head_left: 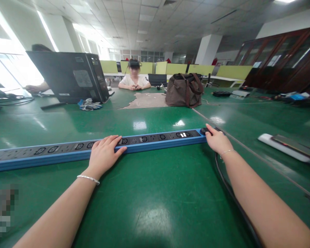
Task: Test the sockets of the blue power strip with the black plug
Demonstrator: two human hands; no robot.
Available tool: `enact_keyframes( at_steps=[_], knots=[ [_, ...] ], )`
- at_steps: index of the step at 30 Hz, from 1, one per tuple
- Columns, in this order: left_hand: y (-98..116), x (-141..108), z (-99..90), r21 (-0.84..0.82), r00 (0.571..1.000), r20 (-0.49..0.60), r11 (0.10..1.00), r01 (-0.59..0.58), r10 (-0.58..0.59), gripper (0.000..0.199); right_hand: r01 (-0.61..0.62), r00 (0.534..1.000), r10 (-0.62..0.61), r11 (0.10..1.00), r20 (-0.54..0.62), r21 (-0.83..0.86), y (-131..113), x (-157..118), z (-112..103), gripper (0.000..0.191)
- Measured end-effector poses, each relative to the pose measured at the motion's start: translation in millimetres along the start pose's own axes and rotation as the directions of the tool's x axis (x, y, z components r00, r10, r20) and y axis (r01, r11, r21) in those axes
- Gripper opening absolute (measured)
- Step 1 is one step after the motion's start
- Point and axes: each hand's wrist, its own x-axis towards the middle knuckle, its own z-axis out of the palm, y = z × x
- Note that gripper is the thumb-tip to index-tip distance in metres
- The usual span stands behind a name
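Observation:
A long blue power strip (150, 140) with black sockets lies across the green table, running off the left edge of the view. My left hand (104, 151) rests on top of its middle part, fingers lying over the strip and the thumb apart along its near side. At the strip's right end, my right hand (218, 139) has its fingers bent round the black end piece (204, 131); part of them is hidden behind the hand. From beneath my right hand a black cable (223, 175) runs down toward the near edge.
A black computer case (74, 77) stands at the back left, with gloves (90, 104) beside it. A brown bag (184, 90) sits at the far middle. Behind the table sits a person (134, 81). A white flat device (286, 148) lies at the right.

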Motion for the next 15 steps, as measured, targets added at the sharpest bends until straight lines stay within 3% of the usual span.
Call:
enact_keyframes(
  at_steps=[4, 8, 15],
  knots=[
    [0.1, -0.2, 0.4, 0.001, 1.0, -0.009, 1.0, -0.007, 0.007, 0.052, -0.049, 0.999, 0.049, 0.997, -0.003, -0.063, -3.2, -4.6, 0.2, 0.055],
    [0.7, -0.5, 1.0, -0.001, 1.0, -0.02, 1.0, -0.008, 0.008, 0.052, 0.004, 0.996, -0.012, 0.996, -0.089, -0.087, -6.0, -7.1, -0.4, 0.052],
    [0.4, -0.6, 1.5, 0.003, 1.0, -0.026, 1.0, -0.003, 0.003, 0.051, 0.064, 0.99, -0.048, 0.991, -0.134, 0.119, 1.7, -1.5, 8.3, 0.046]
  ],
)
